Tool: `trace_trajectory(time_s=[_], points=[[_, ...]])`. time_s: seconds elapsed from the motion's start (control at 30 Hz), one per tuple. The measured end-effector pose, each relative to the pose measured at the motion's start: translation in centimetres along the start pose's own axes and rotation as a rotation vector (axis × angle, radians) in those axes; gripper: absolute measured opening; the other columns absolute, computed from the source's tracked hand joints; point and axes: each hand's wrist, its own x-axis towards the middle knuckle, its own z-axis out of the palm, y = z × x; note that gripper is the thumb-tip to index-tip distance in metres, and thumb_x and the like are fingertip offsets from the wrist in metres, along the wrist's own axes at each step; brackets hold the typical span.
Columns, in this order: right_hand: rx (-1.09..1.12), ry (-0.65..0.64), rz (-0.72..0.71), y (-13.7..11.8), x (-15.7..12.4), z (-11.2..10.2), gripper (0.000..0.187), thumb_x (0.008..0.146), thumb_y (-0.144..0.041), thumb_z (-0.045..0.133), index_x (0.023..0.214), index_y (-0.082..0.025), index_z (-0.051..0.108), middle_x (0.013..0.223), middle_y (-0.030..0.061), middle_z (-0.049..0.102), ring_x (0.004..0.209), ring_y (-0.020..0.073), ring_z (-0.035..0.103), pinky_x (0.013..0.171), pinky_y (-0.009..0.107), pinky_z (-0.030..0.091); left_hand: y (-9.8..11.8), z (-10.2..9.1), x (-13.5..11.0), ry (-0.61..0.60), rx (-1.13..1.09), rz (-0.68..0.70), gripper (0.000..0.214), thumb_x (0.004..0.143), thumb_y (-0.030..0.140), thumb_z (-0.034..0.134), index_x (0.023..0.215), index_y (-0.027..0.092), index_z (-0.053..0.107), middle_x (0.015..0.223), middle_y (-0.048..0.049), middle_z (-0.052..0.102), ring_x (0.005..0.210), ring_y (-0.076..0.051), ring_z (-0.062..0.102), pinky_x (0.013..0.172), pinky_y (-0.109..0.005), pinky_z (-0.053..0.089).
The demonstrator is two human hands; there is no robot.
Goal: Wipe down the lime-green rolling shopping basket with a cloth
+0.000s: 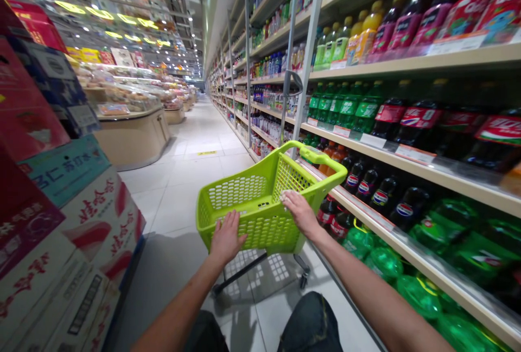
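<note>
A lime-green shopping cart [260, 227] with a perforated plastic basket stands sideways in front of my knees. My left hand [228, 239] rests on the near side of its basket, fingers stretched out at the rim and holding nothing. Under the bent fingers of my right hand [302, 213] is a crumpled white wipe [287, 194], pressed against the basket's near rim. Whether it is cloth or paper I cannot tell. The cart's handle [317, 155] rises at the right, close to the shelves. Inside the basket only its green floor shows.
Shelves [411, 154] of bottled drinks run along the right, with large green bottles [419, 292] at the bottom. Stacked cartons [97, 216] rise close on the left. Beyond them stands a rounded display counter [134, 138]. A tiled aisle [195, 124] leads away ahead.
</note>
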Motion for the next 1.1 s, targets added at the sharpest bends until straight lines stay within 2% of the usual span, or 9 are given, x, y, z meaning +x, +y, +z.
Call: trace_trajectory(time_s=[0.07, 0.23, 0.3, 0.4, 0.57, 0.73, 0.87, 1.0, 1.1], points=[[-0.005, -0.021, -0.003, 0.1, -0.2, -0.2, 0.034, 0.08, -0.009, 0.04, 0.105, -0.022, 0.059, 0.123, 0.0068, 0.052, 0.12, 0.0185, 0.039, 0.097, 0.041, 0.033, -1.0, 0.3, -0.1, 0.035, 0.008, -0.016, 0.057, 0.078, 0.033, 0.044, 0.128, 0.007, 0.036, 0.136, -0.0146, 0.036, 0.125, -0.025, 0.032, 0.102, -0.041, 0.027], [-0.149, 0.149, 0.261, 4.8, 0.2, -2.8, 0.033, 0.079, -0.011, 0.041, 0.106, -0.016, 0.059, 0.122, 0.0129, 0.052, 0.118, 0.0241, 0.041, 0.094, 0.045, 0.034, -2.7, 1.1, -0.3, 0.136, 0.031, -0.099, 0.053, 0.076, 0.031, 0.047, 0.122, 0.005, 0.041, 0.129, -0.0165, 0.045, 0.12, -0.027, 0.039, 0.1, -0.039, 0.03], [-0.131, 0.169, 0.236, 5.1, 0.6, -2.4, 0.035, 0.078, -0.009, 0.04, 0.106, -0.016, 0.059, 0.121, 0.012, 0.053, 0.117, 0.0225, 0.043, 0.095, 0.042, 0.035, -2.7, 1.0, -0.3, 0.136, 0.038, -0.108, 0.053, 0.077, 0.031, 0.047, 0.121, 0.004, 0.041, 0.127, -0.0171, 0.047, 0.119, -0.027, 0.04, 0.1, -0.039, 0.03], [-0.076, 0.132, 0.151, 3.7, 1.2, -0.4, 0.039, 0.075, -0.003, 0.037, 0.104, -0.017, 0.06, 0.118, 0.0092, 0.055, 0.115, 0.0207, 0.044, 0.096, 0.041, 0.034, -2.4, 0.6, -0.5, 0.117, 0.036, -0.095, 0.053, 0.077, 0.03, 0.047, 0.122, 0.002, 0.04, 0.126, -0.0173, 0.047, 0.118, -0.027, 0.041, 0.1, -0.038, 0.03], [-0.005, 0.13, 0.186, 1.0, 1.8, 2.6, 0.039, 0.073, 0.0, 0.037, 0.098, -0.017, 0.062, 0.114, 0.0105, 0.058, 0.114, 0.0228, 0.045, 0.095, 0.045, 0.032, -0.6, -0.1, -1.0, 0.062, 0.026, -0.136, 0.056, 0.076, 0.029, 0.049, 0.124, 0.003, 0.038, 0.129, -0.0182, 0.044, 0.12, -0.027, 0.038, 0.101, -0.038, 0.028], [0.145, 0.068, 0.04, -4.5, 1.4, 5.5, 0.041, 0.074, 0.0, 0.037, 0.102, -0.019, 0.06, 0.117, 0.009, 0.056, 0.115, 0.0206, 0.044, 0.096, 0.044, 0.032, 1.1, -0.6, -1.4, 0.022, -0.015, -0.124, 0.06, 0.075, 0.028, 0.05, 0.127, 0.003, 0.035, 0.132, -0.0177, 0.04, 0.122, -0.026, 0.036, 0.102, -0.037, 0.026], [0.201, -0.012, 0.017, -4.9, 1.3, 5.8, 0.043, 0.075, -0.001, 0.038, 0.106, -0.02, 0.059, 0.117, 0.009, 0.056, 0.114, 0.0201, 0.045, 0.095, 0.042, 0.035, -1.2, -0.5, -2.4, 0.014, -0.022, -0.079, 0.056, 0.077, 0.026, 0.048, 0.128, 0.007, 0.034, 0.136, -0.0145, 0.036, 0.126, -0.025, 0.031, 0.104, -0.042, 0.023], [0.219, 0.081, 0.153, -3.6, 1.1, 5.6, 0.043, 0.075, -0.001, 0.037, 0.106, -0.02, 0.059, 0.116, 0.0099, 0.056, 0.115, 0.0205, 0.044, 0.096, 0.044, 0.034, -3.6, 0.2, -3.3, 0.017, 0.018, -0.059, 0.041, 0.082, 0.02, 0.039, 0.122, 0.013, 0.042, 0.131, -0.011, 0.044, 0.124, -0.023, 0.034, 0.103, -0.049, 0.019], [0.284, 0.135, 0.133, -6.3, 0.7, 6.6, 0.044, 0.074, 0.001, 0.035, 0.104, -0.019, 0.06, 0.115, 0.0087, 0.057, 0.116, 0.0187, 0.043, 0.1, 0.044, 0.032, -3.1, 0.7, -3.0, 0.045, 0.014, -0.016, 0.032, 0.086, 0.021, 0.035, 0.113, 0.016, 0.051, 0.12, -0.0086, 0.055, 0.119, -0.022, 0.041, 0.102, -0.047, 0.022]])
